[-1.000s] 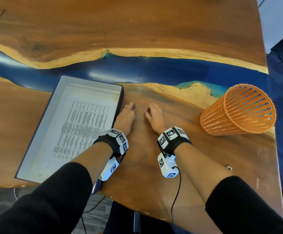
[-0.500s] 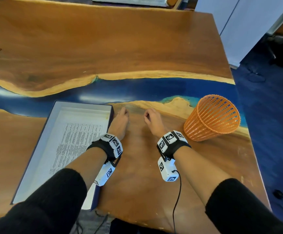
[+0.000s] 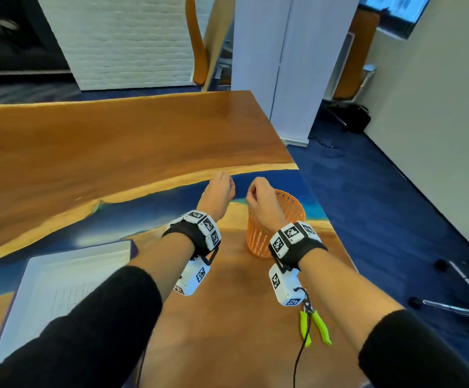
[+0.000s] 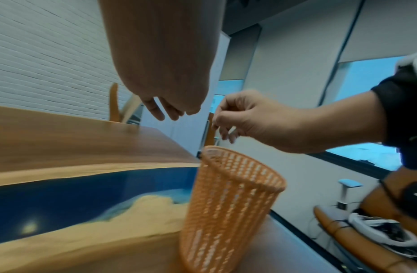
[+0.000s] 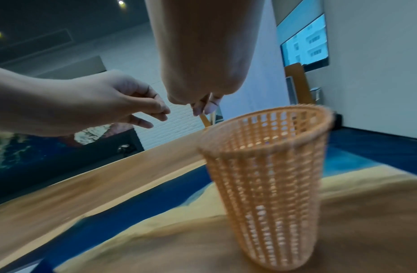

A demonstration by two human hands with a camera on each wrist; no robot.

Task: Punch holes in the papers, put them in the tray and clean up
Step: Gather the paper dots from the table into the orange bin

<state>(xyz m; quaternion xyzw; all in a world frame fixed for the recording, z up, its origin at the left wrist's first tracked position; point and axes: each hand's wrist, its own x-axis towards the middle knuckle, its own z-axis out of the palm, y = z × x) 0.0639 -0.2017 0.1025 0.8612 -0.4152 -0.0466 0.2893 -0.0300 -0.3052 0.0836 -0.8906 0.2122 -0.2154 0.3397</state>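
An orange mesh basket [image 3: 295, 204] stands upright near the table's right edge. Both hands hover in the air at its rim. My right hand [image 3: 251, 191] is just over the near left rim with its fingertips [image 5: 206, 108] bunched together and pointing down; nothing shows between them. My left hand [image 3: 223, 182] hangs a little to the left of the basket [image 4: 230, 203], its fingers [image 4: 156, 110] loosely bent and holding nothing visible. The white tray [image 3: 82, 249] with printed papers [image 3: 68, 292] lies at the lower left.
Green-handled pliers [image 3: 316, 326] lie on the wooden table [image 3: 115, 149] under my right forearm, beside the wrist camera's cable. The table's right edge runs close behind the basket, with blue carpet beyond. Chairs and a white pillar stand past the far end.
Both hands have lifted off the table beside the tray and moved right to the basket's rim. The right fingers went from flat to bunched. The head view has tilted up.
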